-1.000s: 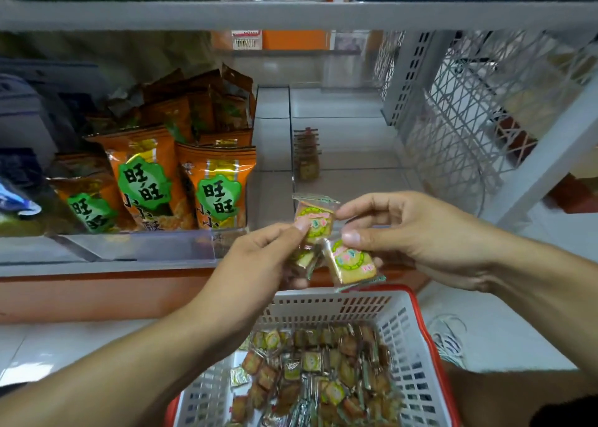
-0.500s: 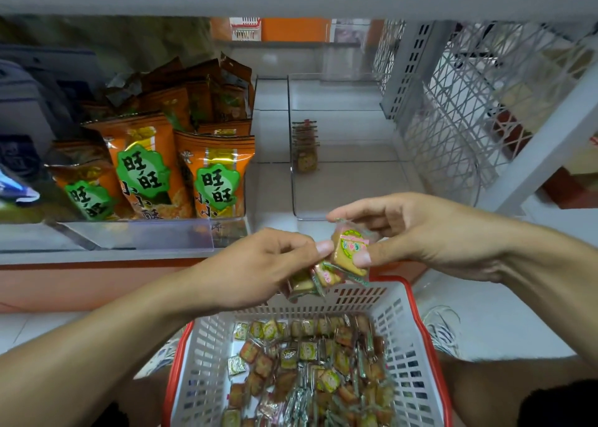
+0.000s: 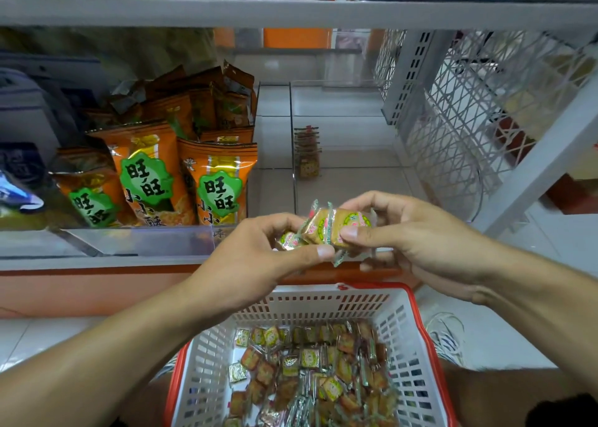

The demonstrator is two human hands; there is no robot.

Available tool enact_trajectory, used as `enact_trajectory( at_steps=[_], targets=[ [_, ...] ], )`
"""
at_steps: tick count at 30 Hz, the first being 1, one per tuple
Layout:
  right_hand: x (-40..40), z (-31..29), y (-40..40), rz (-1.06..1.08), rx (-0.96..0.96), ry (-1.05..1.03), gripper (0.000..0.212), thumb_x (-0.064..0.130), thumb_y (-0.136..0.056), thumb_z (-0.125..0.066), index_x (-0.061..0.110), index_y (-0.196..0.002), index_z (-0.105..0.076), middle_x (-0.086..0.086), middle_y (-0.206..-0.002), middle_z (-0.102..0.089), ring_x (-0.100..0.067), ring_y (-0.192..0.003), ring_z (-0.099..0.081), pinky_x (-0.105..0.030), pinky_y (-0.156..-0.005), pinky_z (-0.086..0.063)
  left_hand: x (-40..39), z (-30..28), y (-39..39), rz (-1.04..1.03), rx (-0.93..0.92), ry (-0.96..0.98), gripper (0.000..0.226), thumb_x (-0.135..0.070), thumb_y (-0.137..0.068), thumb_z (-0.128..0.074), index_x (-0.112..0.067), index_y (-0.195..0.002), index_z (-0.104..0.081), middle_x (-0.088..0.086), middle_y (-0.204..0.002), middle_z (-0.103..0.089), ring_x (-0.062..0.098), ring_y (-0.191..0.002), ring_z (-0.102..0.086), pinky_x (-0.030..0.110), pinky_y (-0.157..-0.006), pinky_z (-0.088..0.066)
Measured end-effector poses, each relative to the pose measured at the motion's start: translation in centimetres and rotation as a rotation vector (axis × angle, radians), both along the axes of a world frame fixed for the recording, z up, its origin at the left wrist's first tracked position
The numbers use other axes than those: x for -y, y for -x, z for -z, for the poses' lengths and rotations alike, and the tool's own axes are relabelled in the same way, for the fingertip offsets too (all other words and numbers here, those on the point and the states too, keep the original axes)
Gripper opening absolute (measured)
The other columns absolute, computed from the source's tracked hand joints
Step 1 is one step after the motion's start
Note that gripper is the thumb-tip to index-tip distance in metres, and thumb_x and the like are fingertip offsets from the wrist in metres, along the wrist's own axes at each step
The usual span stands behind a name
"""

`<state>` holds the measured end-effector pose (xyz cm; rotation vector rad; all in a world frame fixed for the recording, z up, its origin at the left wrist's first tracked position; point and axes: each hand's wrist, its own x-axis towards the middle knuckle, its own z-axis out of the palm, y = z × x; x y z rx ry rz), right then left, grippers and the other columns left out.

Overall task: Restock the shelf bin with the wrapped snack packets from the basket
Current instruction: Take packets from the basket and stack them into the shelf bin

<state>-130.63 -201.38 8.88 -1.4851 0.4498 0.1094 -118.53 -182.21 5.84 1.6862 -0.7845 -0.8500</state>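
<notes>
Both hands meet above the basket, in front of the shelf edge. My right hand [image 3: 417, 242] pinches a stack of small square wrapped snack packets [image 3: 336, 227] between thumb and fingers. My left hand [image 3: 259, 258] grips the same bundle from the left, with another packet [image 3: 288, 239] showing in its fingers. Below them the white basket with a red rim [image 3: 207, 362] holds several more loose packets [image 3: 310, 371]. The clear shelf bin [image 3: 356, 187] behind the hands holds a short upright row of the same packets [image 3: 307, 154] against its left wall.
Orange snack bags [image 3: 181, 174] fill the clear bin to the left. A white wire mesh panel [image 3: 462, 109] and a slanted shelf post [image 3: 543, 164] close off the right side. An upper shelf board [image 3: 291, 12] runs overhead. A white shoe [image 3: 448, 336] sits right of the basket.
The two hands have drawn together and gathered the separate packets into one stack. The right hand now pinches that stack; the view has tilted slightly.
</notes>
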Motion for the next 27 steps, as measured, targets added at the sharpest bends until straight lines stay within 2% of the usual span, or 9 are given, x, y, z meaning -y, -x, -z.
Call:
enact_trajectory(
  at_steps=[3,8,12,15,16,18,21,24,27],
  targets=[
    [-0.4,0.2,-0.1,0.032,-0.023,0.058,0.042,0.033,-0.07,-0.078,0.009,-0.102,-0.065,0.001,-0.079,-0.071,-0.009,-0.069,-0.063,-0.026,-0.063,-0.052,-0.1,-0.4,0.0,0.026,-0.033,0.021,0.028,-0.043,-0.084,-0.074,-0.026,-0.106,-0.078,-0.007,-0.107,-0.078,0.005,-0.089,-0.071,0.021,-0.079,-0.055],
    [-0.7,-0.1,0.1,-0.103,-0.038,0.05,0.038,0.036,-0.084,-0.066,0.016,-0.116,-0.07,-0.002,-0.092,-0.067,-0.007,-0.074,-0.055,-0.026,-0.061,-0.05,-0.2,-0.4,0.0,0.045,-0.04,0.011,0.03,-0.039,-0.087,-0.077,-0.027,-0.115,-0.076,-0.004,-0.115,-0.076,0.024,-0.107,-0.071,0.036,-0.09,-0.057],
    [-0.2,-0.3,0.1,-0.078,0.012,0.067,0.04,0.037,-0.088,-0.063,0.011,-0.117,-0.072,-0.016,-0.111,-0.072,-0.014,-0.088,-0.058,-0.024,-0.07,-0.052,-0.3,-0.7,0.1,0.022,0.005,0.017,0.028,-0.036,-0.084,-0.075,-0.032,-0.112,-0.075,-0.006,-0.108,-0.077,0.013,-0.094,-0.072,0.032,-0.088,-0.057],
    [0.4,-0.2,-0.2,0.032,0.058,0.077,0.046,0.04,-0.085,-0.063,0.009,-0.116,-0.071,-0.021,-0.118,-0.068,-0.021,-0.097,-0.058,-0.033,-0.074,-0.05,-0.2,-0.6,0.1,-0.061,0.096,0.02,0.027,-0.024,-0.093,-0.073,-0.041,-0.114,-0.071,-0.007,-0.105,-0.074,0.024,-0.084,-0.071,0.048,-0.087,-0.057],
    [0.5,-0.2,-0.4,0.055,0.069,0.066,0.044,0.039,-0.085,-0.063,0.009,-0.116,-0.072,-0.019,-0.115,-0.071,-0.019,-0.095,-0.06,-0.033,-0.072,-0.05,-0.2,-0.5,0.1,-0.084,0.111,0.033,0.034,-0.016,-0.093,-0.072,-0.04,-0.117,-0.068,-0.009,-0.109,-0.073,0.027,-0.089,-0.071,0.048,-0.085,-0.058],
    [0.7,-0.2,-0.6,0.077,0.09,0.033,0.039,0.037,-0.084,-0.062,0.012,-0.111,-0.074,-0.012,-0.103,-0.074,-0.016,-0.087,-0.061,-0.031,-0.068,-0.049,0.0,-0.4,0.0,-0.112,0.103,0.078,0.048,-0.004,-0.089,-0.074,-0.034,-0.124,-0.063,-0.011,-0.116,-0.071,0.017,-0.104,-0.07,0.035,-0.088,-0.059],
    [0.4,0.0,-0.8,0.052,0.103,-0.015,0.035,0.035,-0.083,-0.063,0.015,-0.107,-0.077,-0.005,-0.098,-0.073,-0.012,-0.075,-0.06,-0.027,-0.06,-0.045,0.2,-0.2,-0.4,-0.171,0.041,0.103,0.068,-0.004,-0.078,-0.084,-0.034,-0.131,-0.054,-0.007,-0.123,-0.071,0.01,-0.114,-0.068,0.031,-0.093,-0.058],
    [0.0,0.0,-1.0,0.045,0.088,-0.084,0.038,0.032,-0.083,-0.064,0.008,-0.11,-0.074,-0.006,-0.09,-0.069,-0.012,-0.067,-0.058,-0.025,-0.052,-0.04,0.4,0.1,-0.7,-0.259,-0.056,0.124,0.07,-0.011,-0.066,-0.083,-0.031,-0.126,-0.054,-0.003,-0.112,-0.076,0.014,-0.103,-0.074,0.029,-0.088,-0.059],
    [0.5,0.0,-2.1,0.158,0.035,-0.167,0.043,0.028,-0.082,-0.067,-0.002,-0.112,-0.069,-0.01,-0.082,-0.061,-0.015,-0.061,-0.054,-0.025,-0.048,-0.037,0.4,0.3,-1.1,-0.321,-0.151,0.124,0.061,-0.013,-0.066,-0.081,-0.027,-0.12,-0.058,-0.002,-0.101,-0.079,0.014,-0.09,-0.076,0.027,-0.078,-0.054]
  ],
)
